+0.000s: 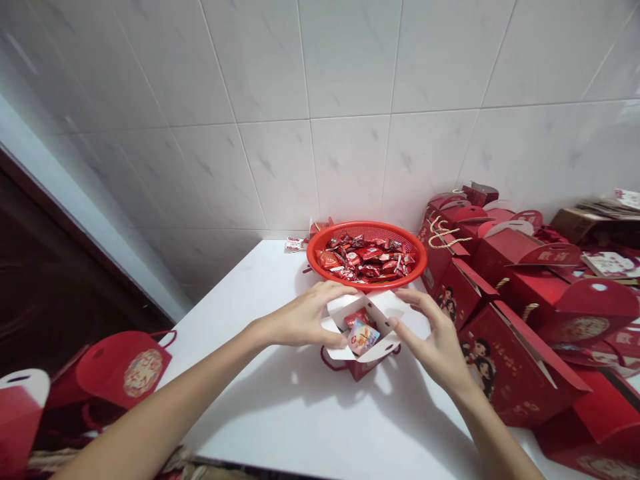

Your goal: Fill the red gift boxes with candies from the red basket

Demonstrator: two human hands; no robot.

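Observation:
An upright red box (357, 371) stands on the white table with its white-lined flaps spread open. Inside lie wrapped sweets, a colourful square packet (363, 337) on top of red ones. My left hand (310, 317) holds the left flaps, thumb on the front one and fingers behind. On the other side, my right hand (433, 333) has its thumb and fingers around the right flaps. Just behind the box is a red plastic basket (421, 257) of red-wrapped sweets.
Many red gift boxes (515, 360) crowd the table's right side. More red boxes (117, 370) are at the lower left. A tiled wall (350, 167) rises behind the white table (240, 287). Small printed cards (296, 245) lie left of the basket.

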